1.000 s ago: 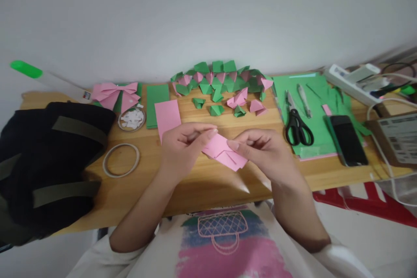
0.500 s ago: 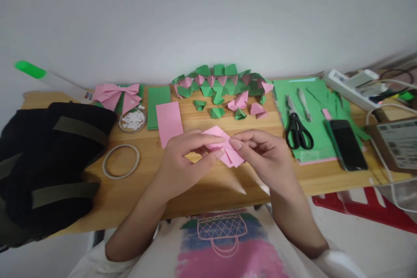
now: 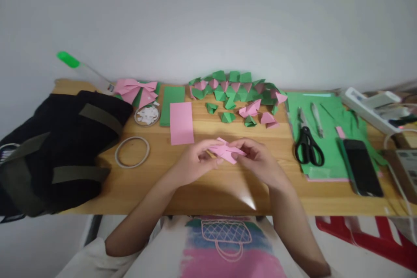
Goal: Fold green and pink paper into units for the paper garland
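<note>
Between my two hands is a folded piece of pink paper (image 3: 227, 151), held a little above the wooden table (image 3: 208, 197). My left hand (image 3: 194, 161) pinches its left side between thumb and fingers. At its right side, the thumb and fingers of my right hand (image 3: 256, 156) are closed on the paper. A flat pink paper rectangle (image 3: 181, 124) lies to the left, overlapping a green paper stack (image 3: 172, 102). Beyond my hands sit several folded green pieces (image 3: 227, 117) and pink pieces (image 3: 269, 119), with a curved row of green and pink folded units (image 3: 234, 89) behind them.
At left are a black bag (image 3: 81, 139), a tape roll (image 3: 132, 152), a dish of white scraps (image 3: 147, 114) and a pink paper bow (image 3: 137, 89). Black-handled scissors (image 3: 308, 145), a cutter (image 3: 316, 119) and a phone (image 3: 363, 167) lie on green sheets at right, near a power strip (image 3: 371, 108).
The pink paper has been tilted and its sides drawn in, so it looks narrower and more pointed. My right fingers have shifted along its edge. The whole view has swung slightly left.
</note>
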`<state>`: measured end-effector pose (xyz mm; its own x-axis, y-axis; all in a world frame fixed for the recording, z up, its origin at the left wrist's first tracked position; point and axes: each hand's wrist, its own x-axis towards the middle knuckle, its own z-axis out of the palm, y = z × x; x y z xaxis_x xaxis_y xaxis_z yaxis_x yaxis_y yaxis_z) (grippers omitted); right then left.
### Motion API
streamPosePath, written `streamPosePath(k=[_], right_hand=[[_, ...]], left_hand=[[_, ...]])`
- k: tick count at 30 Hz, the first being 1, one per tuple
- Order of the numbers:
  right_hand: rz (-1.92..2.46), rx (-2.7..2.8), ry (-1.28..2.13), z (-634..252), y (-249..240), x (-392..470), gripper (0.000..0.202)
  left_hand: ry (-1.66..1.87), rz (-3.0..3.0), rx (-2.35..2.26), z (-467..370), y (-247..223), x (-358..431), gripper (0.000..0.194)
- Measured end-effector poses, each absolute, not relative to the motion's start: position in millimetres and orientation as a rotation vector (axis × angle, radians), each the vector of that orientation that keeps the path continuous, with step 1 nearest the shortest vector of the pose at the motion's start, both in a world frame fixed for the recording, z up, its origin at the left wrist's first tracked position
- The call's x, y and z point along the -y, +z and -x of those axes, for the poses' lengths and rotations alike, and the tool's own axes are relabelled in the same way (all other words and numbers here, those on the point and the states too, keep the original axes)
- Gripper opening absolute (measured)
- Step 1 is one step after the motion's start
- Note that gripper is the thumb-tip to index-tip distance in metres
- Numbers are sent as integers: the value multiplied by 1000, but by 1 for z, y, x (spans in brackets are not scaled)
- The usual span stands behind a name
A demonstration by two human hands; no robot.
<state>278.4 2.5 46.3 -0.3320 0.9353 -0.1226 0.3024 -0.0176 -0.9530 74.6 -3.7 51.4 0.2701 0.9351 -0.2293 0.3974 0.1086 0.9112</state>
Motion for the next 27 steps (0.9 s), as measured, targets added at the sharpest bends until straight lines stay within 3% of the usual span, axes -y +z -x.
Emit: streamPosePath(k=[2,5,10,14,19,23,27], right_hand=[[1319,1698,1380,-281,30,-8,20],[1403,1755,1302,-283,16,-9,21],[1594,1842,1009,-279,22,-9,23],[1621,1912,828,-269,40,-12,20],[1451,2056,854,-240,64,0,18],[1188,2157,910,-210,83,20,29],[986,2129,612,-197,101,40,27]], left_hand=[[573,-1512,-1472,-59,43,9,36],[490,-1554,-1919,-25,40,19,21],[346,-1580,-2310,25,43,28,18],[333,-1582,-2286,40,37,32,23],[471,-1536,-2206,37,45,46,37],[928,-1445,-1755,15,72,68,37],[1160,-1455,-1394,-11,94,83,33]])
